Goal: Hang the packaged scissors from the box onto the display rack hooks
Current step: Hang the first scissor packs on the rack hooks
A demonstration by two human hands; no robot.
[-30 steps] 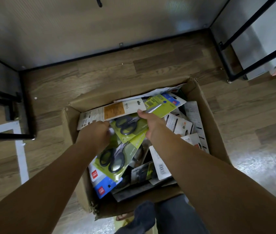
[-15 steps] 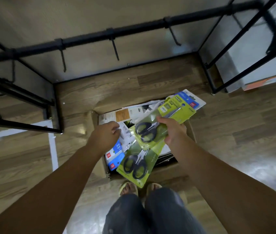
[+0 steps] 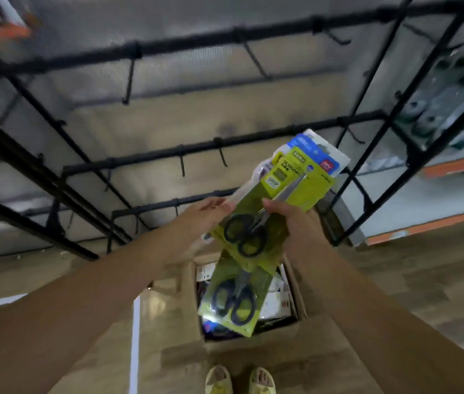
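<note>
**Right hand grips a stack of scissor packs above the box**

The right hand has its fingers and thumb curled round a stack of packaged scissors, pinching it about halfway along, just above the black handles of the top pair. The left hand lies against the stack's left edge with its fingers fairly straight; the frame is blurred there, so whether it actually grips the cards or only steadies them I cannot tell.

The stack is tilted, its top end pointing up and to the right. The front card is yellow-green, with a blue-topped card and a whitish one fanned out behind it at the upper end. A second yellow-green pack with black-handled scissors hangs lower in the same bundle, over the mouth of the cardboard box.

The box stands open on the wooden floor, directly below the hands, with more packs lying loose inside. Two feet in pale yellow slippers stand just before it.

Behind the hands rises the black display rack, its horizontal bars carrying thin hooks that jut forward; the hooks in view are bare. The held stack is near the lower bars but touches none of them. To the right stands shelving with orange edges.
</note>
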